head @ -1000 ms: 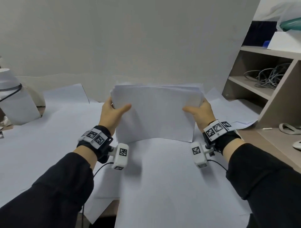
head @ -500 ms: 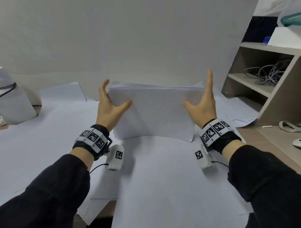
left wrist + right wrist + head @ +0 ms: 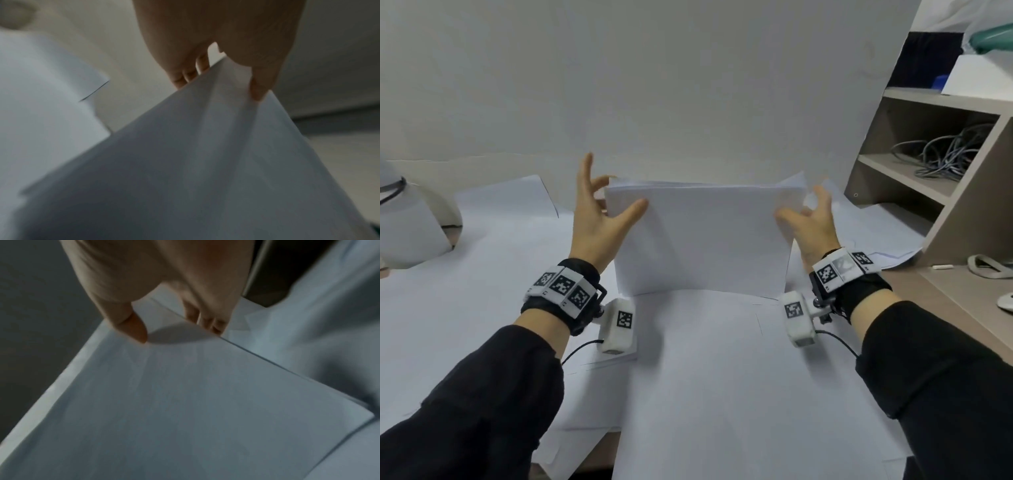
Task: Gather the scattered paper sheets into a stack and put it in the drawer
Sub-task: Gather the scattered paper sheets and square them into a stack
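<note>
A: Where is the paper stack (image 3: 702, 240) sitting?

B: Upright on its long bottom edge on the bench (image 3: 959, 298), which is covered in loose white sheets (image 3: 482, 274). It stands between the two hands, in front of the pale wall.

A: And the left hand (image 3: 595, 226)?

B: Its thumb (image 3: 631, 212) lies across the front of the stack near the top left corner, and the wrist view shows the fingers (image 3: 191, 74) behind the edge. So its grip pinches that corner, though one finger points straight up, clear of the paper.

A: The right hand (image 3: 811, 226)?

B: Much the same at the top right corner: thumb (image 3: 135, 331) on the front face, fingers (image 3: 209, 321) curled behind the edge, a light pinching grip on the stack.

A: Anything else nearby?

B: A shelf unit (image 3: 935, 192) to the right holds a tangle of cables (image 3: 945, 150). A white rounded object sits at the far left, partly out of view.
</note>
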Demonstrator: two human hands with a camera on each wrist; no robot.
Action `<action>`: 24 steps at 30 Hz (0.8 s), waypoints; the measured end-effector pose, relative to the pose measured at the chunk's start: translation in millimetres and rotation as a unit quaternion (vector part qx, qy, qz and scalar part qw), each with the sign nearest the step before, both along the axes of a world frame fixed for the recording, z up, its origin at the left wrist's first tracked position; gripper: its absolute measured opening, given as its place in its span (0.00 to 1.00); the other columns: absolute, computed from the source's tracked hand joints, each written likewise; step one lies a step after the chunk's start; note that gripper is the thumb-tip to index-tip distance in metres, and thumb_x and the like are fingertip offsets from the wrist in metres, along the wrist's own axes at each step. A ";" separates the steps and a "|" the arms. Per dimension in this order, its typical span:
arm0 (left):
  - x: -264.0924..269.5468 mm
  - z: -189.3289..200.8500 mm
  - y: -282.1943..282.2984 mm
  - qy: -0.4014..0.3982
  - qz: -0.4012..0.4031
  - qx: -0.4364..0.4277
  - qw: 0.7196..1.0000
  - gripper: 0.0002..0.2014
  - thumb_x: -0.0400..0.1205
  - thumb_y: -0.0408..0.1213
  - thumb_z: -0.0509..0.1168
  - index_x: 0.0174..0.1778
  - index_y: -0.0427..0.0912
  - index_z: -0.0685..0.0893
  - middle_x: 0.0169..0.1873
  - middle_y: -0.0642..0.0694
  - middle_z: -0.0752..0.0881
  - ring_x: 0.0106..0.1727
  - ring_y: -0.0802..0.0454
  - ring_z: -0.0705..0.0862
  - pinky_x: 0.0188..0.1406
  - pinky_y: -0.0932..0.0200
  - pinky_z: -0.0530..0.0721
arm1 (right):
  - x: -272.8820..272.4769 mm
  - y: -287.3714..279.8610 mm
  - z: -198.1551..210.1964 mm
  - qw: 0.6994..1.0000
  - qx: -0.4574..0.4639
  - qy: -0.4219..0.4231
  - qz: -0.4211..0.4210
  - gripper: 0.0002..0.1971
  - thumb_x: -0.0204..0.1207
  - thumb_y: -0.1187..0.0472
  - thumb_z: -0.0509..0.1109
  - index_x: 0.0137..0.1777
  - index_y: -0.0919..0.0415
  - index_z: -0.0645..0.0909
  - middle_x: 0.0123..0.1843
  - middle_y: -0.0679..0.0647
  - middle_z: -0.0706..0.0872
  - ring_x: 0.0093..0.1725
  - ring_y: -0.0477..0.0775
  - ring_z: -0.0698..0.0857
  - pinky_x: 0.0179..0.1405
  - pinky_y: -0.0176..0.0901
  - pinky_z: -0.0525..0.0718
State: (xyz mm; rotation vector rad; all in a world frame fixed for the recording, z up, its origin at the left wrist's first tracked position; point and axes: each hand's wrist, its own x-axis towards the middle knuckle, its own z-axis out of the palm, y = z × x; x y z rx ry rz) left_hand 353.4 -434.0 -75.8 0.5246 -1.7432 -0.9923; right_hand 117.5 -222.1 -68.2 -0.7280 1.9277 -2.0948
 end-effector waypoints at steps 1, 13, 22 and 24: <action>-1.5 -5.2 -1.2 0.017 -0.040 0.093 0.995 0.47 0.72 0.49 0.82 0.84 0.58 0.63 0.71 0.48 0.80 0.63 0.55 0.86 0.62 0.57 0.85 | -0.5 -3.1 -2.6 0.999 0.005 -0.040 0.021 0.28 0.75 0.70 0.73 0.73 0.56 0.68 0.51 0.50 0.83 0.50 0.49 0.86 0.45 0.39 0.84; -30.4 -10.5 -6.0 0.032 -0.031 0.156 0.987 0.16 0.76 0.29 0.74 0.60 0.38 0.87 0.50 0.44 0.93 0.47 0.51 0.91 0.47 0.57 0.90 | 10.9 -33.3 9.3 0.996 0.026 0.078 -0.035 0.08 0.71 0.70 0.68 0.50 0.65 0.80 0.39 0.52 0.83 0.33 0.48 0.80 0.30 0.37 0.79; -30.2 -45.3 11.1 0.043 -0.036 0.228 0.972 0.14 0.86 0.41 0.67 0.66 0.43 0.76 0.57 0.56 0.86 0.54 0.67 0.84 0.53 0.62 0.78 | 6.9 -26.9 -32.3 0.994 0.102 -0.045 -0.010 0.11 0.69 0.73 0.66 0.49 0.62 0.78 0.44 0.55 0.83 0.42 0.56 0.82 0.41 0.41 0.81; -32.5 -45.5 13.3 0.043 -0.031 0.234 0.971 0.15 0.87 0.41 0.65 0.69 0.43 0.74 0.56 0.60 0.83 0.51 0.77 0.82 0.50 0.68 0.76 | 7.4 -28.6 -33.1 0.994 0.105 -0.042 0.001 0.08 0.70 0.74 0.65 0.41 0.62 0.80 0.39 0.55 0.82 0.39 0.56 0.80 0.40 0.41 0.78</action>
